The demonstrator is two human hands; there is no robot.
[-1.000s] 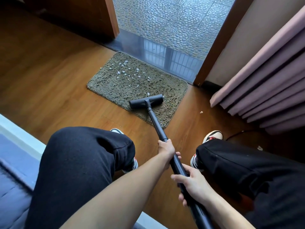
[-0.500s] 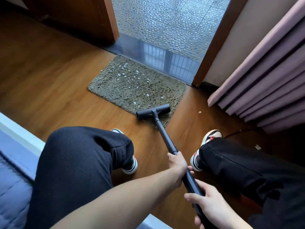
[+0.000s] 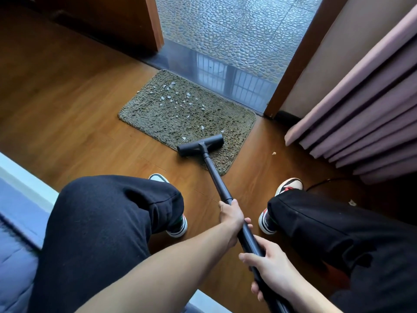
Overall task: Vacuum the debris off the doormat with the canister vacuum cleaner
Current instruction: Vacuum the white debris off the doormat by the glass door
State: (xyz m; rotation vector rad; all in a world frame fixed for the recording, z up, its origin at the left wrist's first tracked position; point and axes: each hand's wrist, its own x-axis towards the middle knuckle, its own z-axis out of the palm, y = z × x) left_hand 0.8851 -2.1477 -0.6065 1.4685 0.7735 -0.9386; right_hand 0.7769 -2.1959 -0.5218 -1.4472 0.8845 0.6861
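Head view, looking down from a seated person's lap, takes in at far left a blue quilted cushion (image 3: 13, 256) with a pale edge; beside it the left knee, in black trousers (image 3: 101, 222), rises over a brown wooden floor (image 3: 67, 105), and a white sneaker (image 3: 178, 227) shows under that knee; up at the left stands a dark wooden door (image 3: 108, 16), open onto a pebble-patterned floor (image 3: 237, 30) past a glossy dark threshold (image 3: 225, 80); the doormat (image 3: 225, 123), olive and shaggy, lies on the wood with its far edge against that threshold; pale bits of debris (image 3: 171, 98) are scattered over its far-left part, with a few more nearer the middle and two or three just beside the vacuum head (image 3: 200, 145); that dark head rests on the mat's near edge, its left end reaching just past the edge over the wood; from it the black wand (image 3: 214, 175) slants back toward the person; the left hand (image 3: 232, 219) is wrapped firmly round the wand, fingers curled under it; lower and to the right, the right hand (image 3: 270, 267) is closed round the same wand, thumb across the top; a second sneaker (image 3: 290, 185) peeks out beyond the right knee; a crumb (image 3: 274, 153) lies on the wood right of the mat; a thin black cord (image 3: 320, 184) runs toward the pink curtain (image 3: 361, 114), which hangs in folds at far right.
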